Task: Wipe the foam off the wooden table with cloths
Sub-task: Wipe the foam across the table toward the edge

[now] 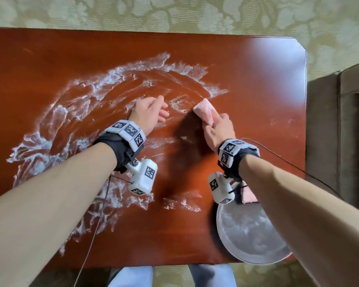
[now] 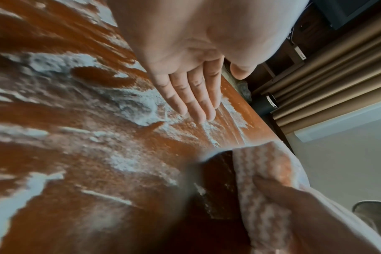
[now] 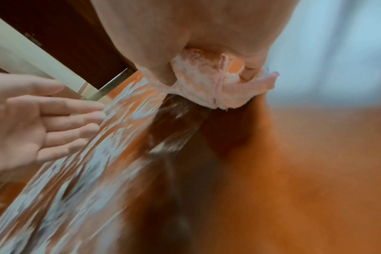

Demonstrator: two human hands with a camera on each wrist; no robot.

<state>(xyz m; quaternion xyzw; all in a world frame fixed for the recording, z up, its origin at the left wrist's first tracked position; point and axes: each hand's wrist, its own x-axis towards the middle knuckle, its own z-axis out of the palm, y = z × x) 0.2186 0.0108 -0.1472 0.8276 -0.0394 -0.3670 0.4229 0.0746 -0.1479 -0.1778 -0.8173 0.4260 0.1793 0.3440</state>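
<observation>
White foam (image 1: pixel 50 125) lies smeared in broad arcs over the left and middle of the reddish wooden table (image 1: pixel 257 79). My right hand (image 1: pixel 218 129) grips a folded pink cloth (image 1: pixel 204 109) near the table's centre; its far end points at the foam's right edge. The cloth (image 3: pixel 209 86) bulges out of the fist in the right wrist view. My left hand (image 1: pixel 151 111) is open just left of the cloth, fingers straight, fingertips (image 2: pixel 198 115) close over the foam (image 2: pixel 141 110). The cloth (image 2: pixel 265 180) is also in the left wrist view.
A round metal basin (image 1: pixel 249 235) with foam residue sits at the table's near right corner, under my right forearm. A grey-brown armchair (image 1: pixel 340 131) stands off the right edge. Patterned carpet (image 1: pixel 174 13) surrounds the table. The table's right third shows bare wood.
</observation>
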